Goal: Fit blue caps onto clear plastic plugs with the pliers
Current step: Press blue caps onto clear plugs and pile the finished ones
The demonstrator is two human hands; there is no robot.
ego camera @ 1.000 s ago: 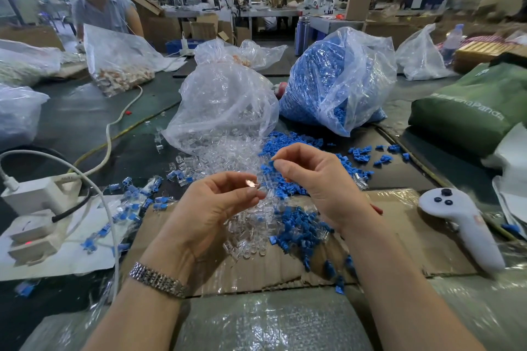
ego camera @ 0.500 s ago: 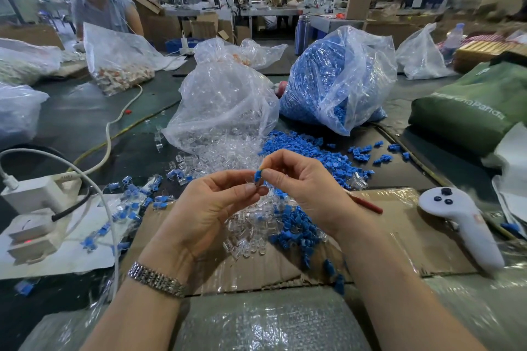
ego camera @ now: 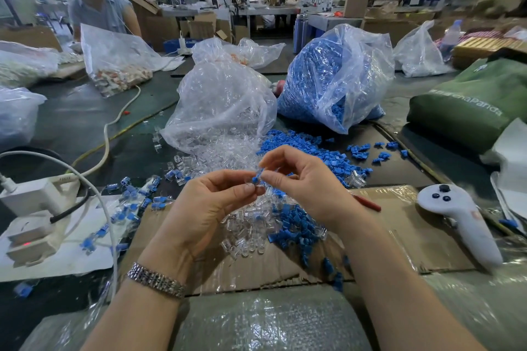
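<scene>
To my right a white controller [ego camera: 462, 219] lies on the cardboard sheet [ego camera: 399, 239], a green bag [ego camera: 467, 105] beyond it. At my left sits a white power strip [ego camera: 31, 219].

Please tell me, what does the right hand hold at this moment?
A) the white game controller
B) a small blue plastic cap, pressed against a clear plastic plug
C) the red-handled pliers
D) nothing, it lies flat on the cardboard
B: the right hand pinches a small blue plastic cap against the clear plastic plug that the left hand pinches.
</scene>
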